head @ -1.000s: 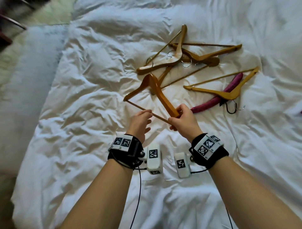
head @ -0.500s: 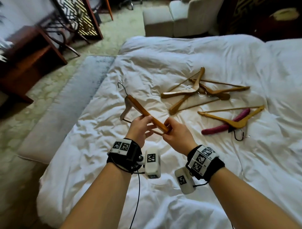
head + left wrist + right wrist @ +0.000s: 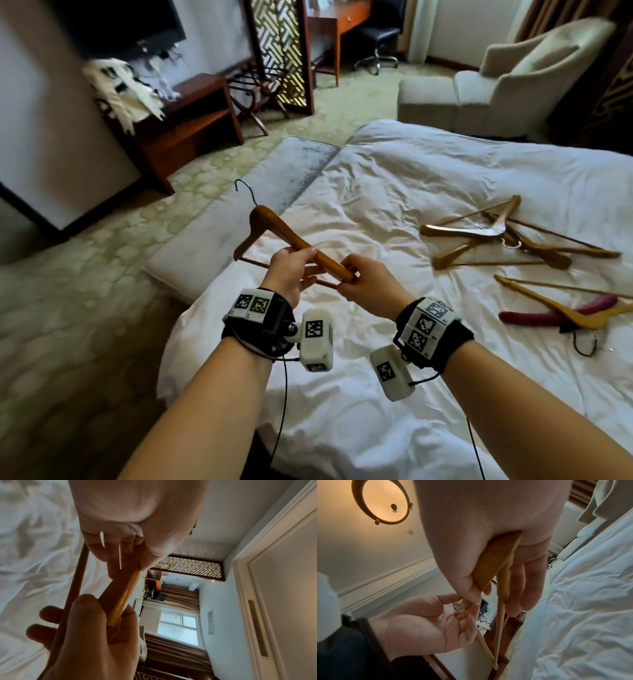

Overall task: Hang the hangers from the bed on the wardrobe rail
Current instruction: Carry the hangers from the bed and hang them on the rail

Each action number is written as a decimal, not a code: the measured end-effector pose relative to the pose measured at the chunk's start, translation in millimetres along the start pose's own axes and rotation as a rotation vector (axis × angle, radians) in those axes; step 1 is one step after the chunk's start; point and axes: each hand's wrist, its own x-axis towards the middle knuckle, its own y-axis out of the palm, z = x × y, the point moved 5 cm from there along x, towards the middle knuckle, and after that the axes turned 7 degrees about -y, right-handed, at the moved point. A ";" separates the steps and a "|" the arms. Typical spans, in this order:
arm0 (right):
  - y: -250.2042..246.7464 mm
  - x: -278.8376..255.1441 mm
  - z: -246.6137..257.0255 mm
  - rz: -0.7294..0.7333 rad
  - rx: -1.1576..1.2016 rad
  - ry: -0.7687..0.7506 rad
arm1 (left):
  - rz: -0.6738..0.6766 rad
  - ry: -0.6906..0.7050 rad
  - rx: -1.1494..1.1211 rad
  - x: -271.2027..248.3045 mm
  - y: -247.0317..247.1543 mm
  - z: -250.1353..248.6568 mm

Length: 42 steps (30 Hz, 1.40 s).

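Observation:
Both hands hold one brown wooden hanger point(image 3: 281, 229) in the air over the bed's left edge, its metal hook point(image 3: 245, 190) pointing up and away. My left hand point(image 3: 301, 262) pinches the middle of the upper arm, thumb on top. Next to it, my right hand point(image 3: 349, 279) grips the arm's end, where the thin crossbar joins. In the left wrist view my left hand point(image 3: 132, 562) pinches the hanger point(image 3: 123, 591). In the right wrist view my right hand point(image 3: 481, 592) is wrapped round the hanger point(image 3: 494, 561). Several wooden hangers point(image 3: 496, 236) lie on the bed point(image 3: 394, 192). No wardrobe rail is in view.
A wooden hanger point(image 3: 561, 310) lies on a purple padded one point(image 3: 534, 317) at the bed's right. A grey bench point(image 3: 239, 219) runs along the bed's left edge. Beyond stand a dark wooden unit point(image 3: 185, 120), a lattice screen point(image 3: 281, 51) and a beige armchair point(image 3: 507, 82).
The hanger has been lifted off the bed and carried left, both hands still holding it. My view has swung up and left, so the room's floor and furniture now show.

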 end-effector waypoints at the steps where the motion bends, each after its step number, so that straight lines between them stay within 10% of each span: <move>1: 14.9 -0.5 14.8 0.034 -0.015 -0.012 | -0.017 0.012 -0.016 -9.7 -20.9 -2.0; 23: 261.8 -39.2 264.4 0.715 0.040 -0.492 | -0.681 0.246 -0.419 -248.2 -334.2 22.0; 42: 369.8 -264.7 397.7 1.485 0.023 -1.038 | -1.464 0.393 -0.763 -548.5 -339.0 176.8</move>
